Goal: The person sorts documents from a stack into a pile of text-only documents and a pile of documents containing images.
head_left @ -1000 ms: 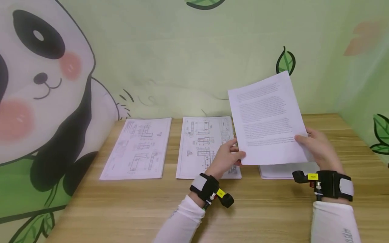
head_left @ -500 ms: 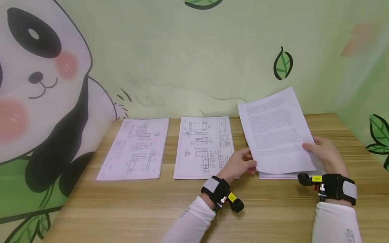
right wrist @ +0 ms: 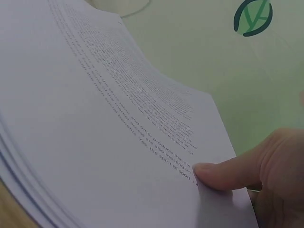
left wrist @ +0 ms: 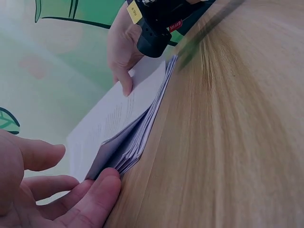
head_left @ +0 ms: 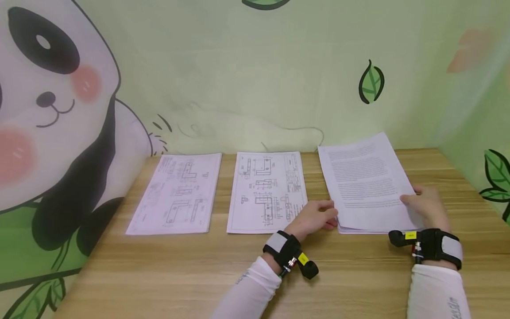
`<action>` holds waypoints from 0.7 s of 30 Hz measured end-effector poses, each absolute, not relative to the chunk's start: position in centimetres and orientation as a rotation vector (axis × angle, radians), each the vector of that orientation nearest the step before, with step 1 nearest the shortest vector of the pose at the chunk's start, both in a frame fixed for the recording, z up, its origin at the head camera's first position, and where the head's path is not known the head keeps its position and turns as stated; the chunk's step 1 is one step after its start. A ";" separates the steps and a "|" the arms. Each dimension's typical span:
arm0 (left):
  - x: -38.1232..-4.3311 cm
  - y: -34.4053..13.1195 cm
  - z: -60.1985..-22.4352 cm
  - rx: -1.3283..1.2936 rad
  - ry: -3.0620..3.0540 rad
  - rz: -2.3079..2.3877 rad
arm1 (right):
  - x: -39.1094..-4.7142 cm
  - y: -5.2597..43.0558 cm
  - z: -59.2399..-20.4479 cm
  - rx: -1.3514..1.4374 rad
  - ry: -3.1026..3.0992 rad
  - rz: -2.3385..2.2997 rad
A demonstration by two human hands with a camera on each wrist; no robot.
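At the right of the table lies a stack of paper [left wrist: 156, 102], topped by slightly raised sheets of printed text [head_left: 358, 177]. My right hand [head_left: 428, 206] pinches these text sheets at their right edge. Its thumb [right wrist: 216, 176] presses on the printed face, while the other fingers are mostly hidden behind the paper. My left hand [head_left: 314, 218] is at the stack's lower left side, with fingertips [left wrist: 107, 183] touching the paper edges. The left thumb stands apart from the sheets. In the left wrist view, a gap shows between the top sheets and those below.
Two more paper stacks with technical drawings lie on the wooden table [head_left: 159, 274]: a middle one [head_left: 259, 190] partly behind my left hand, and a left one [head_left: 179, 195]. Behind the table rises a green backdrop [head_left: 219, 79] with a panda picture.
The text sheets have come down and slightly right onto the right stack, my right hand still pinching them. My left hand has shifted right along with them, its thumb now off the paper.
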State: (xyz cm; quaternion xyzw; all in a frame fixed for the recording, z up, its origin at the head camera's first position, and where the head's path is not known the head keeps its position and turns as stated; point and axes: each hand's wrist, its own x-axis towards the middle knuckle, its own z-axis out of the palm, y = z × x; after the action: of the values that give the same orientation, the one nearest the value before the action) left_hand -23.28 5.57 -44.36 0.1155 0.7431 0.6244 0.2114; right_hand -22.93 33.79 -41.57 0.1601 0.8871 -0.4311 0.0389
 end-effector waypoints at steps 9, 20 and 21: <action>-23.2 5.4 -44.2 0.301 2.093 1.711 | -22.9 33.1 -41.6 0.557 2.841 -1.211; -23.1 4.8 -43.4 0.371 2.118 1.607 | -23.1 32.6 -41.2 0.633 2.907 -1.105; -23.1 4.7 -43.3 0.376 2.111 1.601 | -23.1 32.5 -41.2 0.634 2.903 -1.101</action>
State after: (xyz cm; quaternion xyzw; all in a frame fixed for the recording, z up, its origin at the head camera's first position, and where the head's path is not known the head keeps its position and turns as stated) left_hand -23.11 4.68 -43.33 0.1368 0.7676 0.5821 0.2308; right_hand -23.15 32.51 -41.19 0.2000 0.9161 -0.3473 -0.0135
